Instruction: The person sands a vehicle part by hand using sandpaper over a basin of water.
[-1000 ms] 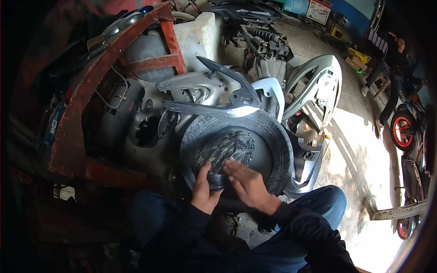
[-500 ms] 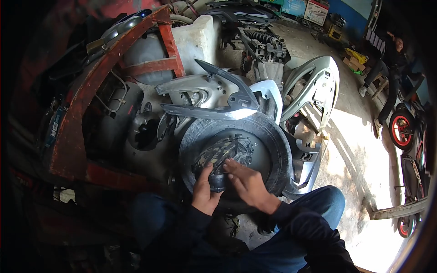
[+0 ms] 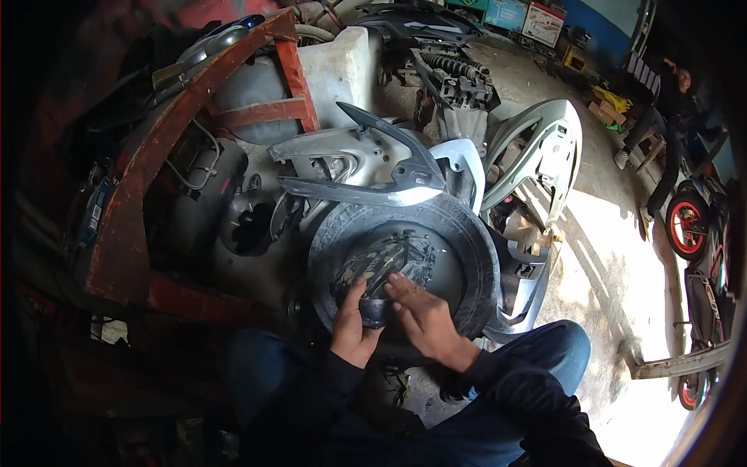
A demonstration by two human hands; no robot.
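A dark motorcycle body part (image 3: 379, 258), glossy and mottled with worn, paler patches, is held tilted over a black rubber tub (image 3: 485, 272). Greyish water (image 3: 446, 272) lies in the tub. My left hand (image 3: 355, 333) grips the part's near edge, thumb on top and the other fingers hidden beneath. My right hand (image 3: 429, 321) presses its closed fingertips on the part's upper face; whatever may be under them is hidden.
Behind the tub lie a dark grey V-shaped fairing (image 3: 412, 167) and a pale grey fairing (image 3: 562, 136). A red metal frame (image 3: 128, 210) stands at left. A person (image 3: 673, 97) sits far right, near a motorcycle with red wheels (image 3: 686, 222).
My right hand has shifted very slightly down and right on the part. The left hand keeps its grip, and the view has moved slightly.
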